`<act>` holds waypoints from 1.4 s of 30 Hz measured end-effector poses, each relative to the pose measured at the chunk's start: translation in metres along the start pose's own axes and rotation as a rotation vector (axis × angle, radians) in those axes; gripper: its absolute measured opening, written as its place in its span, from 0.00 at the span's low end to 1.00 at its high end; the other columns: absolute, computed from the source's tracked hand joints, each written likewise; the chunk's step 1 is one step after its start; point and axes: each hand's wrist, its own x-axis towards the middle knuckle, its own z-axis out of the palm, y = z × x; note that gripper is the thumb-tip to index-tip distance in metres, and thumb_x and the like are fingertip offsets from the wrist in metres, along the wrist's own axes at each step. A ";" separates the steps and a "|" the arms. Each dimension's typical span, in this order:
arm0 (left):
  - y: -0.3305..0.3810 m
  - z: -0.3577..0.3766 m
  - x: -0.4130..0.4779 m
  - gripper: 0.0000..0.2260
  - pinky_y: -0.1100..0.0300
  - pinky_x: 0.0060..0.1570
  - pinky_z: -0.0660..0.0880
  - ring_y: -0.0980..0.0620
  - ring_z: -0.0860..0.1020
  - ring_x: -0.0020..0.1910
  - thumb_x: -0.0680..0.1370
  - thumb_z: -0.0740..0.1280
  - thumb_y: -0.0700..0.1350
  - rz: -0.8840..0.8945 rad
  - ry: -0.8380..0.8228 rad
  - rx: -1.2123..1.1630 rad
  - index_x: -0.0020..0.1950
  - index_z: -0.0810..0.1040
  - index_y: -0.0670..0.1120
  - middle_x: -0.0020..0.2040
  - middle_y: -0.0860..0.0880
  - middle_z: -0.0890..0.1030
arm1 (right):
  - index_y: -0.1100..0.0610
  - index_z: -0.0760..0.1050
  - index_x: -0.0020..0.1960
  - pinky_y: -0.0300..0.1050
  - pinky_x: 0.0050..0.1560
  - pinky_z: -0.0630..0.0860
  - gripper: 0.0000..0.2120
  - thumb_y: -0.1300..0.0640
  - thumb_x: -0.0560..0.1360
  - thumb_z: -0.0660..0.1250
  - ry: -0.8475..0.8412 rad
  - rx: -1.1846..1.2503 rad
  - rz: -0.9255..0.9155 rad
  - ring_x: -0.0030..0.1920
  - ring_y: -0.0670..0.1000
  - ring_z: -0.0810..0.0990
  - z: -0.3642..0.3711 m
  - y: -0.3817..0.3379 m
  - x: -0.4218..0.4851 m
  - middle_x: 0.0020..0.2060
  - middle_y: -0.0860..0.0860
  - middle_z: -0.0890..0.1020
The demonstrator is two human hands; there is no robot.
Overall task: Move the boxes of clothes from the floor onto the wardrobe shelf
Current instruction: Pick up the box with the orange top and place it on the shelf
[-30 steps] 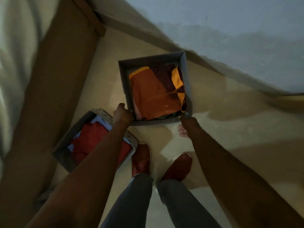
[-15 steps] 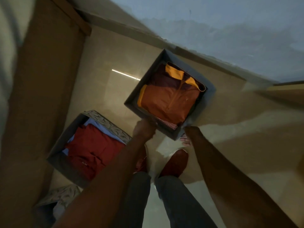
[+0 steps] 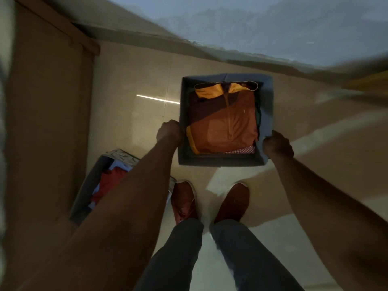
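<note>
The tiled floor (image 3: pixel 134 85) filled most of the view, with a tall brown wardrobe panel (image 3: pixel 48 101) along the 9 o'clock side. Toward 1 o'clock the grey box (image 3: pixel 267 106), packed with a folded orange garment (image 3: pixel 226 131), was held between both hands — apparently clear of the floor, above the feet. At 8 o'clock a second box (image 3: pixel 88 185) of red clothes sat on the floor, partly hidden by the left forearm. The left hand (image 3: pixel 169 131) was closed on the box's left wall; the right hand (image 3: pixel 277 144) was clenched on the near right corner, fingers curled under and out of sight. Keeping the box level and both grips even would probably matter most — fabric walls likely sag.
</note>
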 end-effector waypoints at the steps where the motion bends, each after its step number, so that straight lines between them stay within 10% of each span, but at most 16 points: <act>1: 0.001 -0.001 -0.011 0.10 0.49 0.51 0.81 0.43 0.83 0.47 0.80 0.62 0.42 0.002 0.011 0.026 0.57 0.80 0.42 0.51 0.41 0.83 | 0.54 0.72 0.67 0.53 0.55 0.74 0.17 0.51 0.80 0.58 0.009 -0.015 -0.035 0.60 0.64 0.77 -0.005 0.001 -0.008 0.63 0.61 0.78; 11: 0.011 -0.098 -0.215 0.09 0.48 0.50 0.79 0.40 0.81 0.47 0.80 0.59 0.50 0.103 0.122 -0.032 0.50 0.78 0.48 0.49 0.42 0.82 | 0.53 0.77 0.61 0.47 0.41 0.71 0.14 0.55 0.80 0.57 0.017 0.107 -0.128 0.40 0.61 0.76 -0.135 0.054 -0.200 0.50 0.60 0.82; 28: 0.101 -0.301 -0.580 0.16 0.52 0.34 0.74 0.42 0.78 0.34 0.79 0.57 0.53 0.759 0.358 -0.045 0.37 0.74 0.45 0.35 0.43 0.80 | 0.60 0.76 0.61 0.49 0.55 0.73 0.14 0.54 0.81 0.60 0.509 0.494 -0.114 0.59 0.62 0.78 -0.369 0.171 -0.563 0.61 0.59 0.80; 42: 0.236 -0.267 -0.702 0.17 0.58 0.33 0.69 0.43 0.79 0.34 0.81 0.60 0.51 1.175 0.312 0.197 0.34 0.73 0.46 0.32 0.46 0.78 | 0.61 0.76 0.61 0.52 0.59 0.72 0.16 0.51 0.81 0.60 0.754 0.760 0.254 0.60 0.63 0.78 -0.379 0.300 -0.655 0.61 0.61 0.80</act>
